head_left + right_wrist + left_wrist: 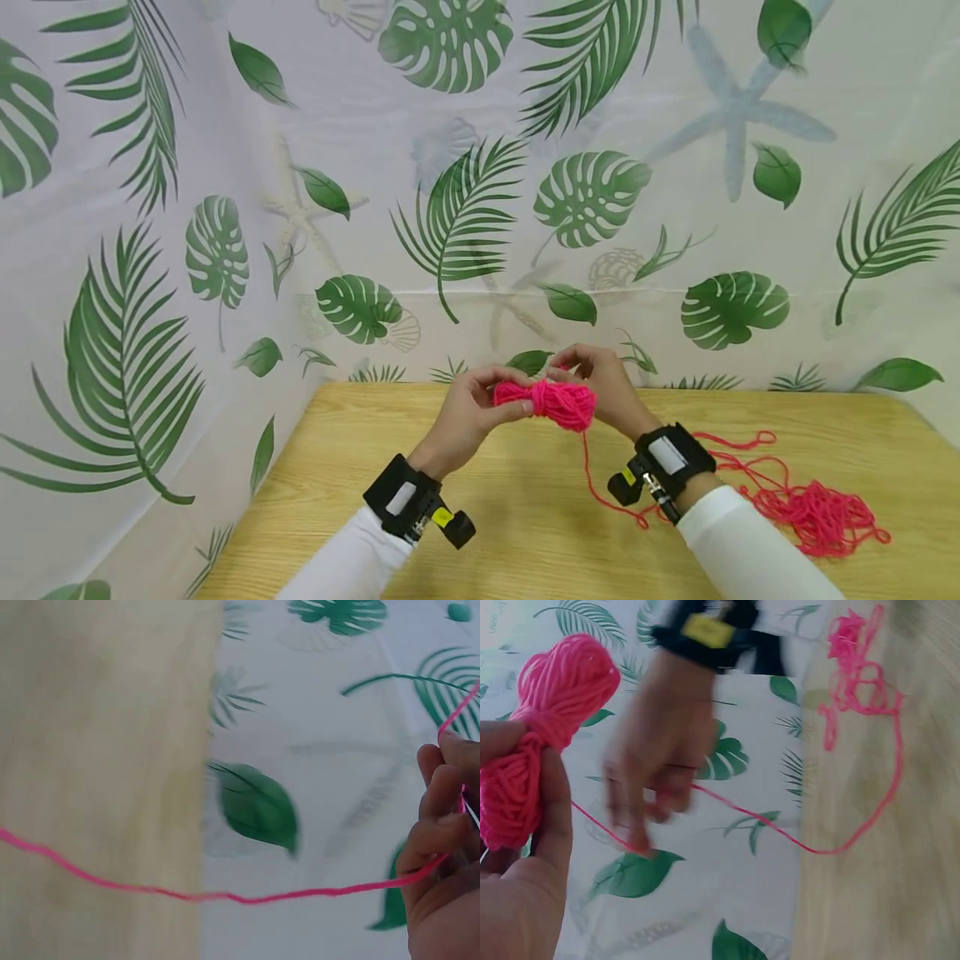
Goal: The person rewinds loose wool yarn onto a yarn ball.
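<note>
Left hand (467, 410) grips the yarn bundle (558, 403) above the bench (517, 517), near its far edge; right hand (606, 385) holds the strand (247, 899) between curled fingers. A hard pull could knot the loose yarn (821, 515), tangled toward the right edge.

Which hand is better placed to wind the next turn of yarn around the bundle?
Probably the right hand: it holds the loose strand, which runs to the pile, while the left hand grips the bundle.

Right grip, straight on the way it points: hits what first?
Likely the left grip, which holds the bundle; in the head view it lies straight ahead. Depth is unclear: the right grip might pass behind.
</note>
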Motion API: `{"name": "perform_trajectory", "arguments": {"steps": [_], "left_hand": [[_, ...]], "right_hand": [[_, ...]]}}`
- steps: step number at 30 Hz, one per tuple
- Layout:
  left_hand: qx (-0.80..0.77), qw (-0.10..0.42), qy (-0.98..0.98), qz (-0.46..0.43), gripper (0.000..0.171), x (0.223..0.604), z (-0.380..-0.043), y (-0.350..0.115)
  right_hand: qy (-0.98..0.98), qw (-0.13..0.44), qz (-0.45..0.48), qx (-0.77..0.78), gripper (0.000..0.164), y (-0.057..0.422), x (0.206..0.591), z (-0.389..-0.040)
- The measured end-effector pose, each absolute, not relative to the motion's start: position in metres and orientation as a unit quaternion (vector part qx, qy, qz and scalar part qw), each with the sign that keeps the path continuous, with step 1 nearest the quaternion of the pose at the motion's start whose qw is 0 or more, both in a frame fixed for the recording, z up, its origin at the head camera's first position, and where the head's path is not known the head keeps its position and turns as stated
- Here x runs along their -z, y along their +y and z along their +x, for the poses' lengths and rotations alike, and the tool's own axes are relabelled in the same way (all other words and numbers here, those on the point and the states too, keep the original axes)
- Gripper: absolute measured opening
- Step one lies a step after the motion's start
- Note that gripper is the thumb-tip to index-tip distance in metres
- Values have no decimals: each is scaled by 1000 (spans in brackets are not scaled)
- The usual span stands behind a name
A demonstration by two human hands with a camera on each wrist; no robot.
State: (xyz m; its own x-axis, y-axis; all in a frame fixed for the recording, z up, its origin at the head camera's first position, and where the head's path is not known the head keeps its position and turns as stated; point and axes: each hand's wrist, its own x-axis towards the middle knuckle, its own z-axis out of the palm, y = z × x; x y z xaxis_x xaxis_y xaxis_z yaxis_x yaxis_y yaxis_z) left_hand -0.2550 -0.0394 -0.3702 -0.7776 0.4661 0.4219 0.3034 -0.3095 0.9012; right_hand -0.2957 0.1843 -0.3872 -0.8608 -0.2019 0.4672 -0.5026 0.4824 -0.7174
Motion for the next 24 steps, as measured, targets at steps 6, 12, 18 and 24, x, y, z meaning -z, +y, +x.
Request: {"name": "perform_trajectory", "arguments": {"steps": [6, 12, 18, 24], "left_hand": [[-750, -26, 611, 253, 24, 359, -299, -19], [-703, -5, 683, 197, 23, 378, -325, -18], [-616, 39, 747, 247, 20, 402, -304, -25], [-627, 112, 703, 315, 21, 398, -262, -30]], "right_hand": [[-832, 162, 176, -500, 7, 170, 418, -248], [-827, 230, 210, -469, 10, 159, 397, -209], [-799, 277, 233, -480, 6, 178, 340, -231], [-796, 217, 205, -527, 14, 202, 334, -268]]}}
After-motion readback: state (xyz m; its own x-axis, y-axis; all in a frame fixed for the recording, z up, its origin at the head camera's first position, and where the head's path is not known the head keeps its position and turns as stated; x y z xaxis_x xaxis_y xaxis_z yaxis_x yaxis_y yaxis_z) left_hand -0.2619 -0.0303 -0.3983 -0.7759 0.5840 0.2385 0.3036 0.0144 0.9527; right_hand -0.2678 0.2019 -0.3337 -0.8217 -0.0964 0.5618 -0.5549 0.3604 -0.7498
